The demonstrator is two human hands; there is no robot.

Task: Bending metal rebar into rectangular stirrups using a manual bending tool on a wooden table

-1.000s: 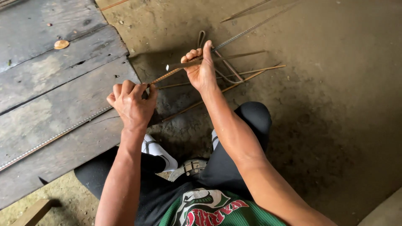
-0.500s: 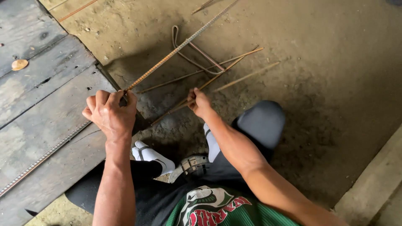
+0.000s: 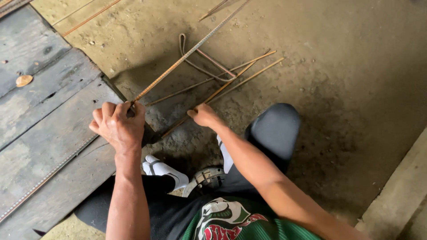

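My left hand (image 3: 116,125) is closed around the near end of a long ribbed steel rod (image 3: 191,51) that runs up and to the right over the dirt floor. My right hand (image 3: 204,116) reaches down to a thin rusty rod (image 3: 213,94) lying on the ground, fingers closing on it; the grip itself is hidden behind the hand. Beside it lie more thin rods (image 3: 249,76) and a bent loop of rod (image 3: 200,60). I am crouched, with a dark-trousered knee (image 3: 273,131) and a white sandal (image 3: 162,171) below my hands.
Grey wooden planks (image 3: 44,111) cover the left side, with a ribbed rod (image 3: 44,178) lying along them and a small round brown piece (image 3: 24,80). A concrete ledge (image 3: 396,200) is at the lower right. More rods (image 3: 89,18) lie at the top left.
My right hand has dropped from the raised rod down to the thin rods on the ground. My left hand has kept its hold and the view has shifted left and down.
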